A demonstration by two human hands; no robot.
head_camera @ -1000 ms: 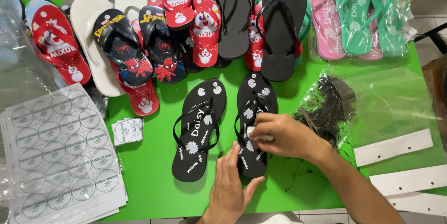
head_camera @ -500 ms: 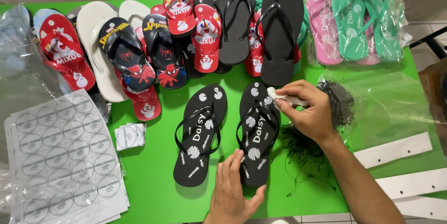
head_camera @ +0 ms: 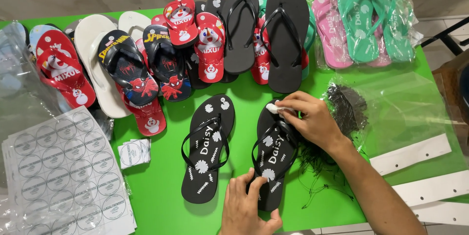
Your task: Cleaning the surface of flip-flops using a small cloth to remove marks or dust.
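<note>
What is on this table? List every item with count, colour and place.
Black flower-print flip-flops: two, centre.
Plain black flip-flops: two, back centre.
Red cartoon flip-flops: several, back row.
Dark hero-print flip-flops: two, back left.
White flip-flops: two, back left.
Bagged pink and green flip-flops: back right.
Round sticker sheets: white, front left.
Black plastic ties: pile, right.
White card strips: three, right edge.
Green table.
Left hand: on right flower flip-flop's heel.
Right hand: pinching small white piece at its toe.
</note>
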